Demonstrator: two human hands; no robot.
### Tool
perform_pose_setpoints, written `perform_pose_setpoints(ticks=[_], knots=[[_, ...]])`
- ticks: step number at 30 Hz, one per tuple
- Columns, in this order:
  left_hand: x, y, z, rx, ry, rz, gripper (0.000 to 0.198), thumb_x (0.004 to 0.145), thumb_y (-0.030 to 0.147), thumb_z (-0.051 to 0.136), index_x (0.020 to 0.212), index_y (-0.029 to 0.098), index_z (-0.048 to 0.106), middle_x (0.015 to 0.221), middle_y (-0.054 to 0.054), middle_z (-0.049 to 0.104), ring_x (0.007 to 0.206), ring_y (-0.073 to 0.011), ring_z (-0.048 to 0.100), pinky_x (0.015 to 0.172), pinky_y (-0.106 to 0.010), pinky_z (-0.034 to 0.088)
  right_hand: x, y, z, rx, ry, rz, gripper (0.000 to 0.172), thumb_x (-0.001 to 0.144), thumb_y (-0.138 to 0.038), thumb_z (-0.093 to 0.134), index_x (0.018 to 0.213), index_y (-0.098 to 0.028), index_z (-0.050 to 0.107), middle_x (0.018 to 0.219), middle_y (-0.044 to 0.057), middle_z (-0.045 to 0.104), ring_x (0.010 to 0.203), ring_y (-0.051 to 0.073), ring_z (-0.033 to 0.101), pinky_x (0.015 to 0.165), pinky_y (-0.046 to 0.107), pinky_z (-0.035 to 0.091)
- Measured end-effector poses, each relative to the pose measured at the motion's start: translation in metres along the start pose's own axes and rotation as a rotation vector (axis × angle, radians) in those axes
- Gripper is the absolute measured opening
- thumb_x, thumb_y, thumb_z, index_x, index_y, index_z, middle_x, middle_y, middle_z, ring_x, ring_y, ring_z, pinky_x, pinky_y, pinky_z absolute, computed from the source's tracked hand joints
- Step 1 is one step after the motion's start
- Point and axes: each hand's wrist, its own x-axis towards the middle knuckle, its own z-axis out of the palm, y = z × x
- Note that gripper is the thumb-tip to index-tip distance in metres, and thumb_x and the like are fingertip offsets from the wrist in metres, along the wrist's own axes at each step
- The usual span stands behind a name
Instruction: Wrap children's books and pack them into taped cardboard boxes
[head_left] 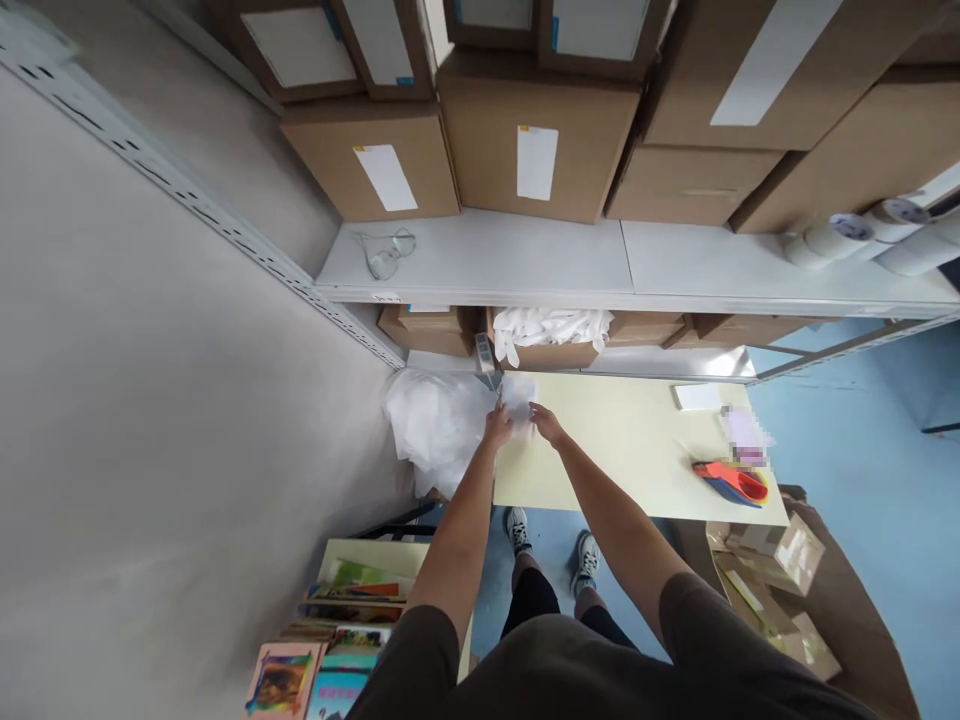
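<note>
From the head camera, looking steeply down, both bare arms reach forward to the near left corner of a pale yellow table (637, 455). The left hand (496, 426) and the right hand (546, 422) hold a small white packet (519, 396) between them, just above the table's left end. Each hand's fingers are closed on one side edge of the packet, though they are too small to tell how each finger lies. Left of the hands, a heap of white plastic bags (435, 425) lies against the table's edge. On the table's right end lie a red and blue tape dispenser (735, 484) and, farther back, a flat white pad (697, 396). Behind the table runs a grey shelf (675, 265) that carries cardboard boxes (536, 140), a pair of glasses (386, 253) and rolls of tape (862, 235). Picture books (337, 640) are stacked at the lower left, beside the person's legs.
</note>
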Motion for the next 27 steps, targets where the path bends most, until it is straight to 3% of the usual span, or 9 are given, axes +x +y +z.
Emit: perform_pose_setpoints(ticks=[2,6,12,16,21,24,27], knots=[[-0.013,0.0,-0.005,0.026,0.008,0.064,0.059,0.085,0.018,0.068,0.143,0.023,0.064,0.159,-0.012,0.059,0.153,-0.0293,0.047,0.129,-0.043,0.035,-0.012,-0.003,-0.006,-0.028,0.011,-0.024,0.051,0.079,-0.033,0.075,0.129,-0.026,0.078,0.148,0.008,0.07,0.142,0.033,0.06,0.124,0.054,0.043],[-0.058,0.001,-0.016,-0.027,0.079,0.087,0.067,0.089,0.021,0.064,0.156,0.022,0.055,0.172,-0.013,0.042,0.162,-0.0291,0.035,0.132,-0.045,0.031,-0.049,-0.004,-0.02,-0.101,-0.009,-0.083,0.059,0.083,-0.039,0.074,0.141,-0.029,0.072,0.161,0.009,0.059,0.148,0.034,0.055,0.121,0.054,0.046],[-0.149,0.01,-0.023,-0.102,0.194,0.095,0.068,0.093,0.026,0.065,0.159,0.025,0.053,0.177,-0.012,0.034,0.163,-0.0308,0.033,0.132,-0.046,0.033,-0.112,-0.015,-0.042,-0.152,-0.14,-0.22,0.074,0.084,-0.05,0.075,0.154,-0.032,0.061,0.17,0.009,0.047,0.16,0.033,0.039,0.125,0.056,0.041],[-0.236,0.01,-0.013,-0.164,0.321,0.056,0.065,0.096,0.031,0.064,0.16,0.029,0.053,0.177,-0.009,0.035,0.163,-0.0292,0.033,0.132,-0.045,0.035,-0.158,-0.024,-0.06,-0.229,-0.342,-0.358,0.082,0.088,-0.056,0.071,0.163,-0.032,0.05,0.177,0.008,0.035,0.165,0.031,0.029,0.13,0.054,0.033],[-0.368,-0.004,0.021,-0.262,0.502,-0.109,0.062,0.095,0.038,0.066,0.156,0.027,0.058,0.171,-0.008,0.046,0.161,-0.027,0.038,0.134,-0.043,0.031,-0.217,-0.013,-0.075,-0.386,-0.577,-0.474,0.082,0.089,-0.055,0.067,0.164,-0.028,0.05,0.177,0.01,0.033,0.166,0.031,0.026,0.134,0.053,0.025],[-0.442,-0.018,0.043,-0.317,0.6,-0.214,0.062,0.095,0.04,0.066,0.156,0.027,0.059,0.17,-0.009,0.047,0.16,-0.0279,0.04,0.133,-0.046,0.033,-0.254,-0.003,-0.064,-0.496,-0.744,-0.489,0.08,0.086,-0.055,0.068,0.161,-0.03,0.054,0.176,0.009,0.036,0.165,0.035,0.028,0.133,0.056,0.028],[-0.51,-0.042,0.055,-0.327,0.679,-0.26,0.066,0.096,0.043,0.066,0.157,0.021,0.057,0.171,-0.014,0.044,0.16,-0.0301,0.039,0.132,-0.049,0.033,-0.302,0.001,-0.037,-0.608,-0.932,-0.53,0.08,0.086,-0.054,0.067,0.161,-0.029,0.054,0.177,0.01,0.034,0.166,0.036,0.025,0.133,0.057,0.027]])
